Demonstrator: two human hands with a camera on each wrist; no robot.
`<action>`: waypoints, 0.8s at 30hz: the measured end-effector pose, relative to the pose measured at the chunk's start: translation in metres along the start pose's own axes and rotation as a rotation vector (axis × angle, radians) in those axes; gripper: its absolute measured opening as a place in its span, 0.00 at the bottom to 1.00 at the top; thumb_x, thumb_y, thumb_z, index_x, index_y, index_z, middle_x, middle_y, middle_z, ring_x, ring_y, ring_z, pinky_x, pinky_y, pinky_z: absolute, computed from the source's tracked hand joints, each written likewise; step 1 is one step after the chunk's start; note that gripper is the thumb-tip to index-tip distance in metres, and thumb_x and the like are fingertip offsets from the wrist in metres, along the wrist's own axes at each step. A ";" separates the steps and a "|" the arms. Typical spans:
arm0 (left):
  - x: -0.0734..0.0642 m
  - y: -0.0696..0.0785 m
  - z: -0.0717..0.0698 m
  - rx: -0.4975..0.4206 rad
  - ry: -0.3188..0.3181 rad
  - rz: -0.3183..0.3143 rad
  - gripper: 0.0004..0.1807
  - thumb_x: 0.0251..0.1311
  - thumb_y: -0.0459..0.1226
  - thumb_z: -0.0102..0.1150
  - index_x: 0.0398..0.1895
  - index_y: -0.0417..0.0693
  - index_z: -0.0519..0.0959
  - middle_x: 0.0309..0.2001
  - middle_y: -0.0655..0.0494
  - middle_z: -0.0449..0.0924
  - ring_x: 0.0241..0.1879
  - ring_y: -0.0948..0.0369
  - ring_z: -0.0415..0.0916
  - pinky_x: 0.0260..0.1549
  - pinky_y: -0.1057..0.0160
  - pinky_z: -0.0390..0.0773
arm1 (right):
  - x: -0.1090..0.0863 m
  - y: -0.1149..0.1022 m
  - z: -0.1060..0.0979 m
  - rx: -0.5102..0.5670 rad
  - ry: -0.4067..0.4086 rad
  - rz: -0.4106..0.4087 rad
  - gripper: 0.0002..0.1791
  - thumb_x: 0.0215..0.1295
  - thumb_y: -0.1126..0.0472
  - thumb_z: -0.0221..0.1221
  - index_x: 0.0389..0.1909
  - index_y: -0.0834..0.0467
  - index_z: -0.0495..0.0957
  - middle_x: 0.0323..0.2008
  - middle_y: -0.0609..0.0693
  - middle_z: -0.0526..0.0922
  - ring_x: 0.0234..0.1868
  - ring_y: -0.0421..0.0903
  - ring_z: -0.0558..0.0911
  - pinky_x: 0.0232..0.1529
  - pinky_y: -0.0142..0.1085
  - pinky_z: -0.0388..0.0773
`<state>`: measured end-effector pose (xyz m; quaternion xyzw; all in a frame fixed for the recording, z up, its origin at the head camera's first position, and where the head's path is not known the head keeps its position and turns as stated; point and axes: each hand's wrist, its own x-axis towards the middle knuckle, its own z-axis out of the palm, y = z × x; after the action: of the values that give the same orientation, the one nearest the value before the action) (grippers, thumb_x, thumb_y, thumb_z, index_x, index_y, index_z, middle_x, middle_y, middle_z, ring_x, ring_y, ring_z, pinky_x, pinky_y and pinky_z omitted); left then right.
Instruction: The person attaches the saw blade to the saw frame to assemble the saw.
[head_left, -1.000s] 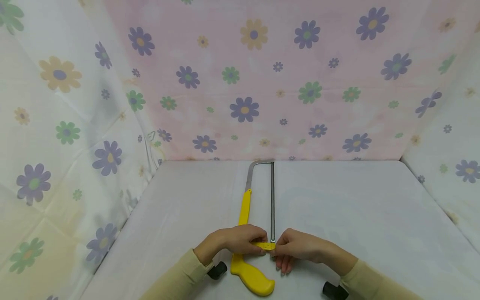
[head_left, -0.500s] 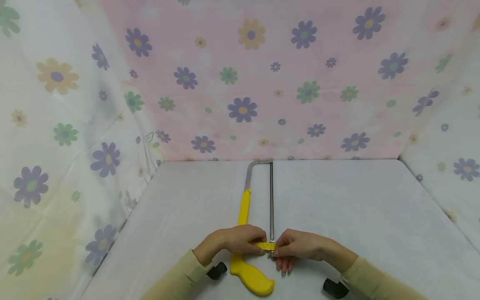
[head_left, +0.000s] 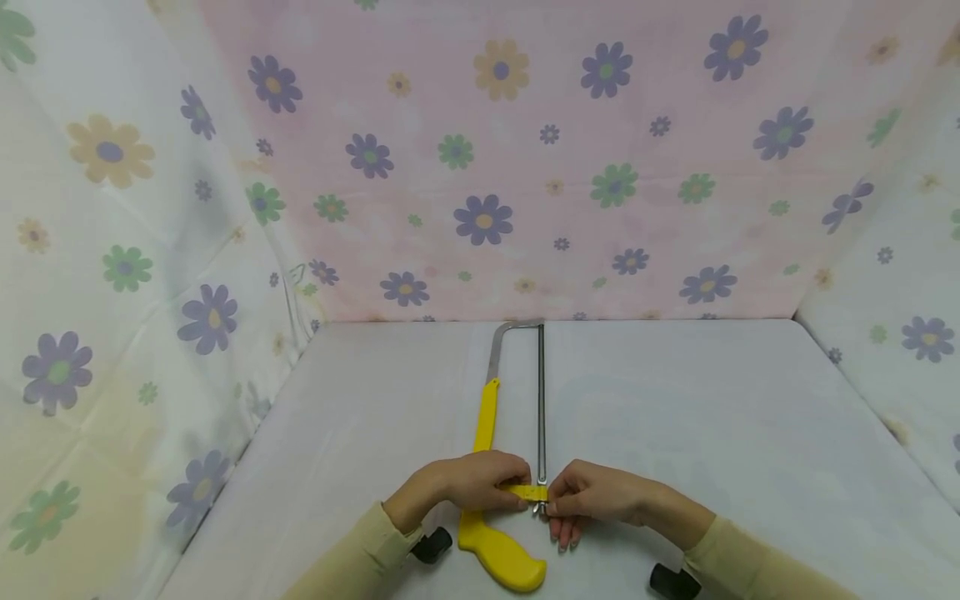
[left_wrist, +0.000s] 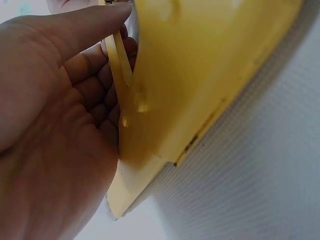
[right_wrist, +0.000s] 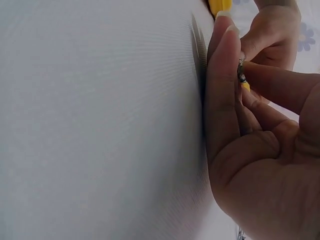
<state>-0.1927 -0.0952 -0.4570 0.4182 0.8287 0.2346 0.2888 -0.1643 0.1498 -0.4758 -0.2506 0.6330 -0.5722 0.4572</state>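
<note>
A hacksaw with a yellow handle [head_left: 506,562] lies flat on the white table, its metal blade [head_left: 542,400] pointing away from me. My left hand [head_left: 486,482] grips the yellow frame just ahead of the handle, thumb and fingers around the short cross arm [head_left: 534,492]. In the left wrist view the yellow frame [left_wrist: 175,75] fills the space beside the palm. At the near end of the blade, thumb and forefinger of my right hand [head_left: 600,493] pinch a small metal wing nut [head_left: 540,508]. The right wrist view shows this metal piece [right_wrist: 242,75] between the fingertips, partly hidden.
The white table [head_left: 675,400] reaches back to a pink flowered cloth [head_left: 555,208]. White flowered cloths hang at the left and right sides. Black wrist-camera mounts [head_left: 673,582] sit below the sleeves, close over the tabletop.
The wing nut, hidden behind the right fingers earlier, now shows below the cross arm. The right fingertips have shifted slightly. The left hand keeps its grip, and the head view has drifted slightly.
</note>
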 end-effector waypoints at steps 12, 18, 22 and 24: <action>-0.004 -0.005 0.003 -0.101 0.000 0.000 0.04 0.70 0.38 0.63 0.41 0.49 0.79 0.29 0.66 0.71 0.30 0.71 0.67 0.32 0.72 0.67 | 0.003 0.001 0.001 0.051 -0.007 0.047 0.13 0.76 0.65 0.55 0.43 0.74 0.80 0.34 0.56 0.87 0.32 0.42 0.88 0.34 0.32 0.83; -0.006 -0.010 0.003 -0.100 0.002 0.016 0.03 0.69 0.38 0.64 0.43 0.53 0.80 0.33 0.68 0.76 0.32 0.72 0.69 0.36 0.73 0.72 | 0.003 -0.001 0.003 0.027 0.024 0.070 0.12 0.76 0.65 0.56 0.43 0.72 0.81 0.33 0.56 0.87 0.30 0.43 0.87 0.33 0.32 0.83; -0.007 -0.010 0.003 -0.109 0.029 0.001 0.06 0.68 0.38 0.65 0.45 0.53 0.81 0.37 0.69 0.79 0.35 0.72 0.71 0.41 0.72 0.75 | 0.000 -0.003 0.002 -0.021 0.057 0.066 0.12 0.75 0.64 0.56 0.42 0.71 0.82 0.31 0.57 0.87 0.28 0.43 0.86 0.31 0.32 0.83; -0.009 -0.009 0.004 -0.117 0.050 -0.012 0.08 0.67 0.38 0.66 0.47 0.53 0.82 0.40 0.70 0.80 0.37 0.72 0.72 0.45 0.71 0.75 | -0.001 -0.004 0.002 -0.045 0.070 0.064 0.12 0.75 0.64 0.56 0.41 0.71 0.83 0.30 0.57 0.86 0.27 0.43 0.86 0.30 0.32 0.82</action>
<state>-0.1912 -0.1067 -0.4629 0.3894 0.8230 0.2915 0.2934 -0.1630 0.1492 -0.4715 -0.2201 0.6691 -0.5513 0.4472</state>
